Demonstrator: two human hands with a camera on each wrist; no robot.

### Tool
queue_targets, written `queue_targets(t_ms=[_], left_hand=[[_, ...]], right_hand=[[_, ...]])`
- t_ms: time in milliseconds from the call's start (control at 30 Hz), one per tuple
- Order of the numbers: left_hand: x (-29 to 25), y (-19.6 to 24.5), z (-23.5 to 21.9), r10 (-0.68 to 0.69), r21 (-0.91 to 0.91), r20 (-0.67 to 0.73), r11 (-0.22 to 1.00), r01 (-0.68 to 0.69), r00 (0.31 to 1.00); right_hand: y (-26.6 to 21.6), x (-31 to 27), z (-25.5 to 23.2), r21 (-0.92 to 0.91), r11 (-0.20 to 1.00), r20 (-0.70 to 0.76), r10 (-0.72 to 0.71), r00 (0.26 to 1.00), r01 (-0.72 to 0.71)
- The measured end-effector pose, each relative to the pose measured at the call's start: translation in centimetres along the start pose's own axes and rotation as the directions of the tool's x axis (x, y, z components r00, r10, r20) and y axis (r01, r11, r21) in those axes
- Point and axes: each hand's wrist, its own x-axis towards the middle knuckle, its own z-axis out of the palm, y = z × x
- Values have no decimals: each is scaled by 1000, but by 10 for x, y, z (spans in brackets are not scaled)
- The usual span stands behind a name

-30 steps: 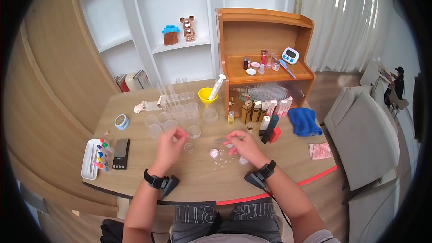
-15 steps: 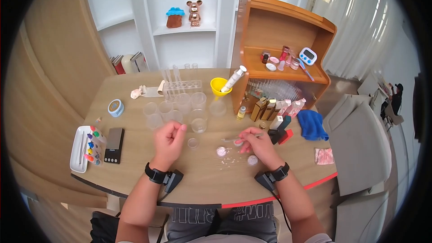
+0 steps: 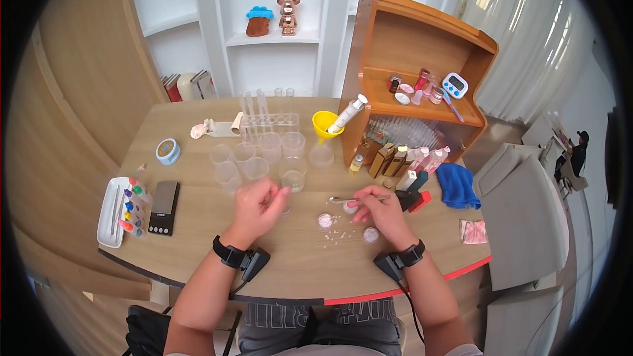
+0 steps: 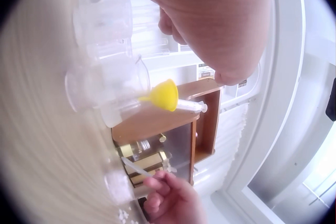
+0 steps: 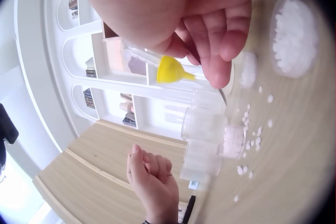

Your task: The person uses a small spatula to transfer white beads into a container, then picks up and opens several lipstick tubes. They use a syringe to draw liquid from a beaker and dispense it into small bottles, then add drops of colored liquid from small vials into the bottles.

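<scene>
My right hand [image 3: 384, 214] pinches a thin metal spoon [image 3: 339, 200], its tip pointing left over the table; the left wrist view also shows the spoon [image 4: 136, 167]. Under its fingers stands a small tub [image 3: 350, 207]. Two more small tubs, one with pinkish-white beads [image 3: 326, 221] and another [image 3: 371, 235], sit close by, with loose beads [image 3: 337, 234] scattered between them. My left hand [image 3: 257, 206] hovers in front of the clear cups [image 3: 255, 167], fingers curled and thumb against them, nothing visible inside. It partly covers a small clear container [image 3: 286, 209].
Behind the cups are a tube rack [image 3: 270, 120] and a yellow funnel [image 3: 326, 124] holding a white tube. A black scale [image 3: 164, 207] and white tray [image 3: 113, 214] lie left. Small boxes [image 3: 397, 161], a wooden cabinet [image 3: 361, 59] and blue cloth [image 3: 457, 186] stand or lie right.
The head view has shifted. My left hand's fingers have curled in, and the hand now partly covers the small clear container. My right hand still pinches the spoon near the tubs.
</scene>
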Motion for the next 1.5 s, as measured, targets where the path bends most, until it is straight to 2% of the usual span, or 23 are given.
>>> queue_targets(t_ms=[333,633,833,1033,1200,1300,1400,1500], left_hand=[[1,3,-1,16,22,-2,1000,-16,1000],[0,3,-1,5,21,8,1000,-5,1000],[1,5,-1,-4,11,9,1000,4,1000],[2,4,-1,9,26,13,1000,-9,1000],[1,2,0,23,34,10,999,-23,1000],[-1,10,-4,-122,-14,216,992,128,969],[-3,28,0,-226,-162,515,922,352,827],[-11,26,19,-18,-178,565,973,144,825]], right_hand=[[1,-1,4,-21,999,13,40,999,-40],[-2,-2,3,14,1000,17,-9,1000,9],[-7,-5,0,43,997,70,56,996,-59],[-14,-8,1,-37,999,40,29,999,-27],[-12,-6,-2,18,1000,31,-4,1000,4],[-13,-7,-1,29,999,15,-40,999,39],[-12,-8,-2,23,996,-31,-86,996,86],[-15,-7,-2,28,992,-87,-118,989,121]])
